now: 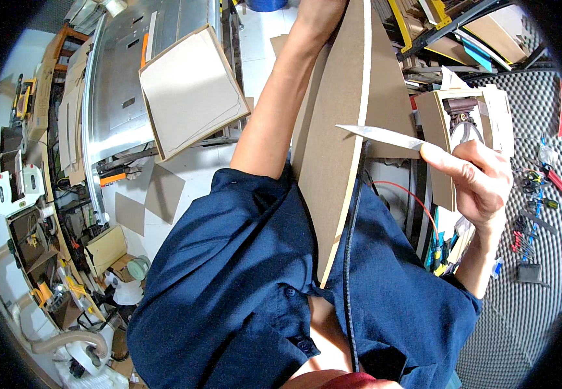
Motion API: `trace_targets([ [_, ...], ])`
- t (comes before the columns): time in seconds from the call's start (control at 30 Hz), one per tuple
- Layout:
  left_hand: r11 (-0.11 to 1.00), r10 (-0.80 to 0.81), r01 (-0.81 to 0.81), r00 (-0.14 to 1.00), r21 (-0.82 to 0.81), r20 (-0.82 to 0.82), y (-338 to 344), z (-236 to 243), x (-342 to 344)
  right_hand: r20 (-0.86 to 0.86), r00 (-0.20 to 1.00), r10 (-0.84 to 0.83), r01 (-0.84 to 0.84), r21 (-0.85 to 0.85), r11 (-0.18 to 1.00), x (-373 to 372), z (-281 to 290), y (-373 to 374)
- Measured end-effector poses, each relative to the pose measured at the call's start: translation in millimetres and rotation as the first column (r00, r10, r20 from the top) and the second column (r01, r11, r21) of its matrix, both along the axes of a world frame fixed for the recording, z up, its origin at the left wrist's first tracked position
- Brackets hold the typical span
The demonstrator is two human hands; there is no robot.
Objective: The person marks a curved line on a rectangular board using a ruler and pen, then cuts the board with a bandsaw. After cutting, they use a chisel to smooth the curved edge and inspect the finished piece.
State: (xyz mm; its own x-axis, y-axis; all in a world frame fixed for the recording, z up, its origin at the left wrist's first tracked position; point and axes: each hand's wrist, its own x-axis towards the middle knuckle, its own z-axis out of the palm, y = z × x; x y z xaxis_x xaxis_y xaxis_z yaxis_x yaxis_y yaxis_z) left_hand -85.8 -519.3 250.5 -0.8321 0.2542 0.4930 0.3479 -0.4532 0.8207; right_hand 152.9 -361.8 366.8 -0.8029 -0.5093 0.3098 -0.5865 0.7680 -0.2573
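Observation:
A long brown board [333, 136] with a pale, gently curved edge runs from my chest away to the top of the picture. My left hand [323, 14] is against the board's far part; its fingers are hidden behind the board and cut off by the picture's rim. In my right hand [478, 178] is a knife [384, 135] with a long, pointed silver blade, my index finger stretched along it. The blade crosses in front of the board's pale edge, its tip pointing left. Whether it touches the board I cannot tell. The knife's handle is hidden in my palm.
A metal-topped machine table [122, 104] stands at the far left, with a pale square panel [190, 94] tilted at its corner. Brown sheets [164, 194] lie on the white floor. Cluttered shelves [34, 240] line the left; grey foam [527, 311] with hanging tools covers the right.

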Motion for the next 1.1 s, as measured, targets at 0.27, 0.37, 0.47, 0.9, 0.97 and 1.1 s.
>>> trace_targets([
  [0.27, 1.000, 0.014, -0.014, 1.000, -0.003, -0.002, -10.2, 3.3, -0.7, 0.045, 0.999, 0.001, -0.001, -0.003, 1.000, -5.4, 1.3, -12.1],
  [0.37, 1.000, 0.004, -0.005, 1.000, -0.015, -0.010, -1.6, -4.3, -12.9, 0.313, 0.915, -0.254, 0.388, -0.515, 0.764, 3.7, -20.3, -17.7],
  [0.47, 0.993, 0.094, -0.101, 0.991, -0.063, -0.099, 13.7, 4.8, -27.5, 0.623, 0.765, 0.166, 0.578, -0.777, 0.251, 2.5, -39.2, -32.8],
  [0.9, 0.916, 0.058, -0.144, 0.971, -0.374, -0.233, 33.0, 164.8, -15.6, 0.526, 0.849, -0.045, 0.527, -0.842, 0.111, -6.4, 1.2, -12.5],
  [0.97, 0.830, -0.008, -0.141, 0.965, -0.540, -0.264, 53.5, 177.0, 6.0, 0.564, 0.798, -0.213, 0.566, -0.822, -0.057, 12.3, -8.8, 3.6],
  [1.1, 0.853, 0.062, -0.277, 0.895, -0.443, -0.441, 47.3, 185.3, 15.6, 0.585, 0.779, -0.226, 0.550, -0.810, -0.201, 24.1, -21.3, 18.1],
])
